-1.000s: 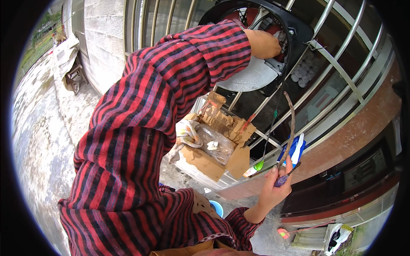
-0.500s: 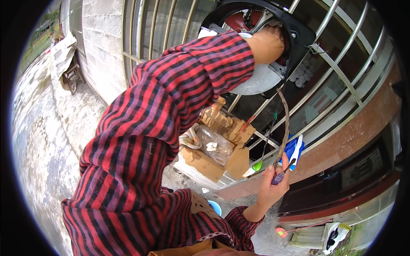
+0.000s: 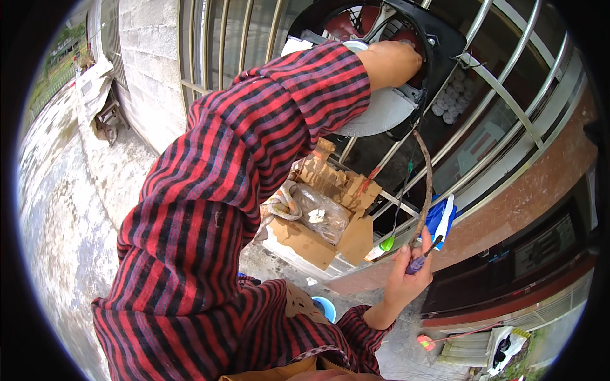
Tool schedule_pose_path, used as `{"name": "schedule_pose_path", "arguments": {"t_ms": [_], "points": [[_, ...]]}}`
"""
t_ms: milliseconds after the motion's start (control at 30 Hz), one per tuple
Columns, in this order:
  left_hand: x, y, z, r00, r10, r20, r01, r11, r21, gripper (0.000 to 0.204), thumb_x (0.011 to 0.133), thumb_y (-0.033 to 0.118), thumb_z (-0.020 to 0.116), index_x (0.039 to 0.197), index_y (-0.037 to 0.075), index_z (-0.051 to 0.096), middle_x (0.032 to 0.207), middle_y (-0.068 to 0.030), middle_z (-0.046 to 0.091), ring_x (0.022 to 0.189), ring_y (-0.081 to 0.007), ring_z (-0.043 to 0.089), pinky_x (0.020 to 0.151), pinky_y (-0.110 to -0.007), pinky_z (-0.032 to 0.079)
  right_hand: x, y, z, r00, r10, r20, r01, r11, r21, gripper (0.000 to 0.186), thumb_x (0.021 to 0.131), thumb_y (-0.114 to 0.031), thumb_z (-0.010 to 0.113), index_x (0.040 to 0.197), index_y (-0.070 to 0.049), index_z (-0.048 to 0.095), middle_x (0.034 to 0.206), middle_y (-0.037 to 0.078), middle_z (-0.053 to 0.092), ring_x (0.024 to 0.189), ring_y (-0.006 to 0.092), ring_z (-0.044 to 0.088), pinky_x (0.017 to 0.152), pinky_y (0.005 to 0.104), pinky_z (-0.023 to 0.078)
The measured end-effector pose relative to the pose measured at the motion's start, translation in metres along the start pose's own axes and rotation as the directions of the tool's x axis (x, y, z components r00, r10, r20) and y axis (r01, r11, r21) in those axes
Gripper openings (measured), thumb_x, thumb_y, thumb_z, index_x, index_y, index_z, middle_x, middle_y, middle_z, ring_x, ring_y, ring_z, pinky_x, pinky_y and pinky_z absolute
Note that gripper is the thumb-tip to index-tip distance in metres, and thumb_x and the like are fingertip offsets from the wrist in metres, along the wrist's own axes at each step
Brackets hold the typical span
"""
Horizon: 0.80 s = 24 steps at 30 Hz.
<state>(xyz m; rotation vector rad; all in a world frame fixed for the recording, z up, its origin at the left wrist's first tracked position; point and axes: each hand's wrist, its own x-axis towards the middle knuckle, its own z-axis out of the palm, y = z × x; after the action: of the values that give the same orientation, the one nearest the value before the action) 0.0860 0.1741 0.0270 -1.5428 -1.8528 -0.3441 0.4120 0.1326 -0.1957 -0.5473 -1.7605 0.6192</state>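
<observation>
My left hand (image 3: pixel 393 62) reaches up into a black round fan housing (image 3: pixel 438 32) with red blades (image 3: pixel 346 23) inside. Its fingers are curled, and whatever they hold is hidden. A curved pale grey plate (image 3: pixel 380 116) hangs along the housing's lower side, just under my wrist. Lower right, my right hand (image 3: pixel 406 279) is closed around a thin brown stick (image 3: pixel 427 178), which points up toward the housing. The same hand also grips a purple-handled tool (image 3: pixel 416 264) with a dark tip; its exact kind is unclear.
Metal window bars (image 3: pixel 473 146) run behind the fan. Below stands an open cardboard box (image 3: pixel 298 244) with a plastic bag (image 3: pixel 323 216) and a cloth (image 3: pixel 283 203). A blue-and-white packet (image 3: pixel 440 219) lies by the bars. A blue basin (image 3: pixel 326 308) sits on the ground.
My left hand has turned inside the housing, its fingers now lower and curled. The right hand keeps its hold on the stick and tool. The view has shifted slightly.
</observation>
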Motion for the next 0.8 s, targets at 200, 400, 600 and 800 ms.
{"name": "schedule_pose_path", "arguments": {"t_ms": [200, 400, 600, 800], "points": [[0.004, -0.003, -0.008, 0.994, 0.101, 0.032, -0.106, 0.973, 0.206, 0.021, 0.083, 0.007, 0.064, 0.100, 0.004, 0.076, 0.103, -0.0138, 0.074, 0.107, -0.0311, 0.068, 0.090, -0.039, 0.056, 0.001, 0.002, 0.003, 0.999, -0.035, 0.011, 0.035, 0.999, 0.002, 0.044, 0.093, 0.001, 0.064, 0.136, -0.002, 0.061, 0.083, 0.011, 0.072, 0.065, 0.0136, 0.067, 0.062, 0.0284, 0.053], [0.002, -0.001, 0.004, 0.994, -0.024, -0.108, 0.046, 0.976, 0.211, 0.019, 0.083, 0.011, 0.065, 0.098, 0.007, 0.077, 0.116, -0.0098, 0.070, 0.115, -0.0284, 0.062, 0.094, -0.037, 0.054, 0.000, 0.001, 0.005, 1.000, -0.005, 0.024, 0.004, 1.000, 0.031, 0.044, 0.093, 0.000, 0.064, 0.136, -0.003, 0.061, 0.086, 0.011, 0.073, 0.065, 0.0137, 0.067, 0.062, 0.0290, 0.053], [0.005, -0.008, 0.007, 0.976, 0.179, -0.123, -0.131, 0.938, 0.321, 0.024, 0.089, 0.017, 0.062, 0.106, 0.008, 0.077, 0.121, -0.0133, 0.067, 0.115, -0.0320, 0.063, 0.091, -0.041, 0.055, -0.001, 0.003, 0.004, 1.000, -0.018, 0.006, 0.018, 1.000, 0.020, 0.043, 0.093, -0.001, 0.064, 0.136, -0.003, 0.061, 0.086, 0.011, 0.072, 0.065, 0.0138, 0.067, 0.062, 0.0287, 0.053], [0.004, -0.003, 0.004, 0.991, 0.108, -0.084, -0.078, 0.948, 0.309, 0.020, 0.080, 0.011, 0.067, 0.095, 0.002, 0.077, 0.115, -0.0158, 0.070, 0.117, -0.0298, 0.061, 0.094, -0.037, 0.054, 0.000, 0.005, 0.005, 1.000, -0.018, 0.009, 0.017, 0.999, 0.030, 0.044, 0.093, -0.001, 0.065, 0.137, -0.003, 0.061, 0.082, 0.010, 0.070, 0.064, 0.0136, 0.067, 0.062, 0.0286, 0.053]]}}
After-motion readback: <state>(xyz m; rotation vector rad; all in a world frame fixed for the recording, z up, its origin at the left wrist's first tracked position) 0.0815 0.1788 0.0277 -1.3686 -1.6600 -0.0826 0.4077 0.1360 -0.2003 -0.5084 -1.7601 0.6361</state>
